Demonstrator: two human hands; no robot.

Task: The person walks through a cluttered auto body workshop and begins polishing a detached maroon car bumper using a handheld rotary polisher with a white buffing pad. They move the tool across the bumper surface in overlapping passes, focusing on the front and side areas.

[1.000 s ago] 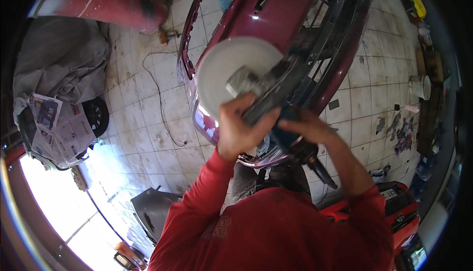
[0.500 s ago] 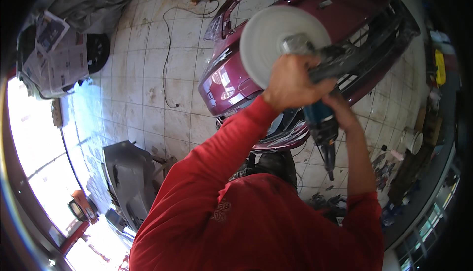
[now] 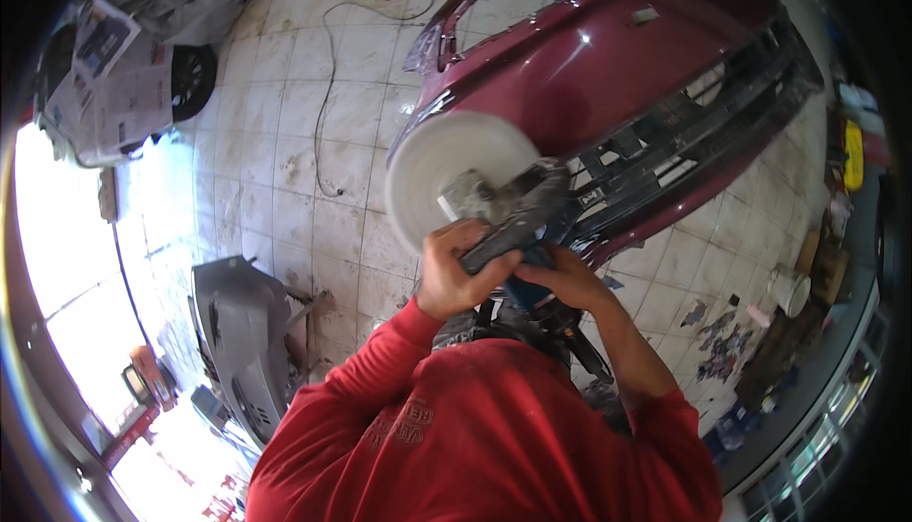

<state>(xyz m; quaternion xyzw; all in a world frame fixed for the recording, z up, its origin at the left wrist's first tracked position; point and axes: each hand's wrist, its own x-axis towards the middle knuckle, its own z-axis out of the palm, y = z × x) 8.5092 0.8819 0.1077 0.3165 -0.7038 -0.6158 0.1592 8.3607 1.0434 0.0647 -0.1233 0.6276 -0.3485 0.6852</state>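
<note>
Both my hands are closed on a rotary polisher (image 3: pixel 532 210) with a large round white pad (image 3: pixel 456 147), blurred as if spinning. My left hand (image 3: pixel 454 273) wraps round the dark handle near the tool's head. Around the blue body, further back, my right hand (image 3: pixel 572 283) is closed, its fingers partly hidden. Beneath and beyond the tool lies a glossy dark-red car bumper (image 3: pixel 608 75) with a black grille section (image 3: pixel 698 132). The pad covers the bumper's near left end; whether they touch I cannot tell.
A grey bumper (image 3: pixel 242 332) stands at the lower left. A car part under newspaper (image 3: pixel 133 104) and a grey cover lies at the far left. A thin cable (image 3: pixel 328 94) crosses the tiled floor. At right are a white bucket (image 3: pixel 788 289) and paint flakes (image 3: pixel 727 346).
The polisher and both my hands have moved left and nearer to me, from the bumper's middle to its left end. My view has shifted slightly. Both hands keep their grip.
</note>
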